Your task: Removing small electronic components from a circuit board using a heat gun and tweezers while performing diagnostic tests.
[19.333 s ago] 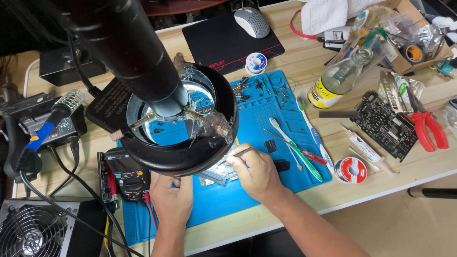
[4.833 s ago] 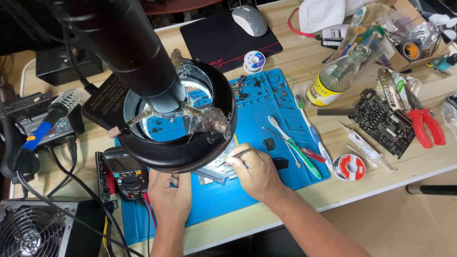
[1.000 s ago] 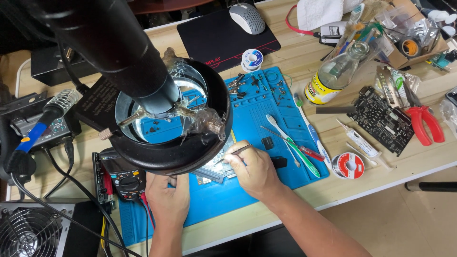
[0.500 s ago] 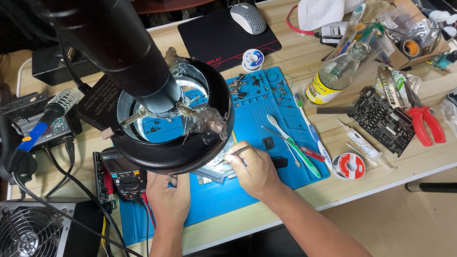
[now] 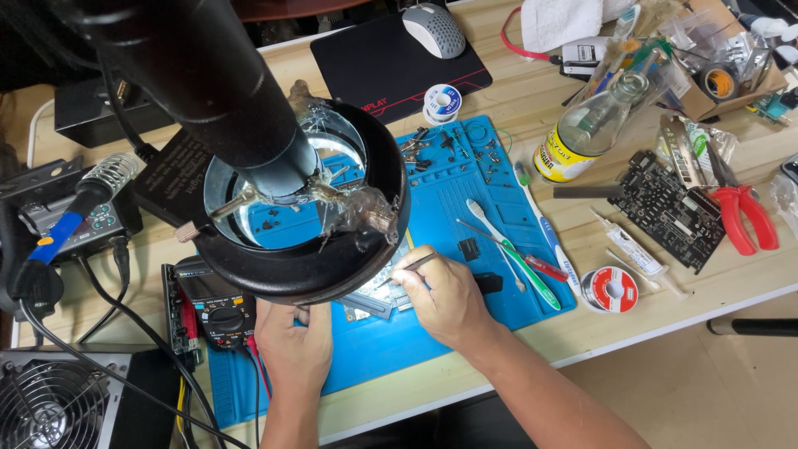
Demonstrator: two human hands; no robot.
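Note:
A black ring-shaped magnifier lamp (image 5: 332, 266) on a thick dark arm hangs over a blue work mat (image 5: 465, 175). Under its near rim lies a small circuit board (image 5: 374, 299), mostly hidden. My right hand (image 5: 445, 295) pinches thin metal tweezers (image 5: 414, 266) whose tip points at the board under the lamp. My left hand (image 5: 293, 345) rests on the mat at the lamp's near edge, fingers curled up by the board; what it grips is hidden by the rim.
A multimeter (image 5: 208, 312) lies left of my left hand. A soldering iron (image 5: 71, 220) sits in its stand at far left. Toothbrushes (image 5: 540, 241), a solder spool (image 5: 609, 289), a black circuit board (image 5: 669, 208), red pliers (image 5: 744, 220) and a glass bottle (image 5: 594, 129) lie right.
Both hands stay at the board with the tweezers in the same grip. The view shifts slightly, so the lamp seems to sway a little.

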